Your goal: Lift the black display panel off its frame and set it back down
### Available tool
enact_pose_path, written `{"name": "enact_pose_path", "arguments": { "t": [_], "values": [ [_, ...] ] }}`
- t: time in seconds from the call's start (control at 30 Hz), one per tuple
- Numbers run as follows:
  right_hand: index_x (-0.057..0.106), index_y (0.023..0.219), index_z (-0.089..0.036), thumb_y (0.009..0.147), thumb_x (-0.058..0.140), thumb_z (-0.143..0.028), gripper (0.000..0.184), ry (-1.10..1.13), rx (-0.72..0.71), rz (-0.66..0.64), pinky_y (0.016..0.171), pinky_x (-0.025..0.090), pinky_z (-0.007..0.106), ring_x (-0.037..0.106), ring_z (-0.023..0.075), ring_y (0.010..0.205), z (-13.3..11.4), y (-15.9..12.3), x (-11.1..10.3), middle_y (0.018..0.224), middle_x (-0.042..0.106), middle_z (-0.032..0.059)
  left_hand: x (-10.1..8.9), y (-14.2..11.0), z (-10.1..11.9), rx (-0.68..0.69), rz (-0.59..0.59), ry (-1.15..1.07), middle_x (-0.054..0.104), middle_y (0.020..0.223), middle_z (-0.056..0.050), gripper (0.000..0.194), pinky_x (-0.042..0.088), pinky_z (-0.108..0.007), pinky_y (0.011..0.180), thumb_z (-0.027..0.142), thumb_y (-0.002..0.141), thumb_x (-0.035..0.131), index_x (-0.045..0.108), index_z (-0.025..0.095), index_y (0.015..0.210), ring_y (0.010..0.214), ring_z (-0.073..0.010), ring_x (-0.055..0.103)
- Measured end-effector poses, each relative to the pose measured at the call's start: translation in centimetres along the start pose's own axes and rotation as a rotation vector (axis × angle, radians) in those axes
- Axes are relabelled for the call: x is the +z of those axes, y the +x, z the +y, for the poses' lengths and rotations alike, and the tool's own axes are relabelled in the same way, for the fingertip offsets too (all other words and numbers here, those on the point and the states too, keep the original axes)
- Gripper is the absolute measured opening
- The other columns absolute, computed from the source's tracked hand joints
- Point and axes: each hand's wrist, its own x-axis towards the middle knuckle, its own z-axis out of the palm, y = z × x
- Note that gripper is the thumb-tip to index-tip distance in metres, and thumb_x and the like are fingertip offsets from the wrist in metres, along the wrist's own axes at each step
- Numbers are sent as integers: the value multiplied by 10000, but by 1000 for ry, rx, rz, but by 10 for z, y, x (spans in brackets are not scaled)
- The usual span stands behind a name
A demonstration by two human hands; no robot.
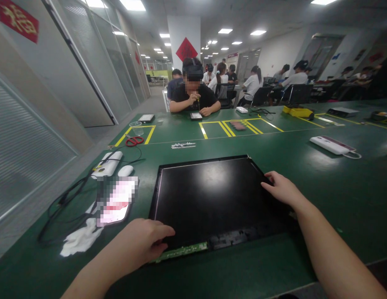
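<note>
A black flat display panel (208, 199) lies face up on the green table, with light reflecting off its glossy surface. Along its lower left edge a strip of green circuit board (182, 251) shows. My left hand (149, 238) grips the panel's lower left corner, fingers over the edge by the circuit board. At the upper right edge, my right hand (279, 187) holds the frame between thumb and fingers; the fingertips there are partly hidden.
Left of the panel lie a phone (118, 203), crumpled tissue (82, 238), a white mouse (125, 170), black cables (60, 199) and red-handled scissors (134, 141). A white power bank (332, 146) lies right. Across the table a person (195, 93) works on a small device (196, 116).
</note>
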Motion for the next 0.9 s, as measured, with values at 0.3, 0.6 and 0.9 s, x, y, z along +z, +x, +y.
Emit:
{"name": "enact_pose_path", "arguments": {
  "t": [0.3,0.6,0.9],
  "values": [
    [639,1158,-173,833,591,-433,419,12,-16,35,774,510,366,671,278,951,5,2,4,1047,691,130,0,1,2,-15,-19,-25,769,872,-51,305,443,-281,622,120,814,548,751,228,1015,724,-212,707],
    [644,1130,-173,804,589,-466,442,40,-28,36,731,510,374,670,277,885,14,8,7,1008,694,127,-9,2,-10,-215,269,-96,753,975,-59,300,500,-337,719,312,927,485,722,231,1092,819,-237,695],
    [628,1123,-174,762,572,-530,511,56,-13,19,704,505,394,662,286,837,17,12,8,969,682,122,12,16,-34,-543,389,37,614,1264,-222,452,490,-463,965,357,960,426,643,89,1252,1139,-345,615]
  ]
}}
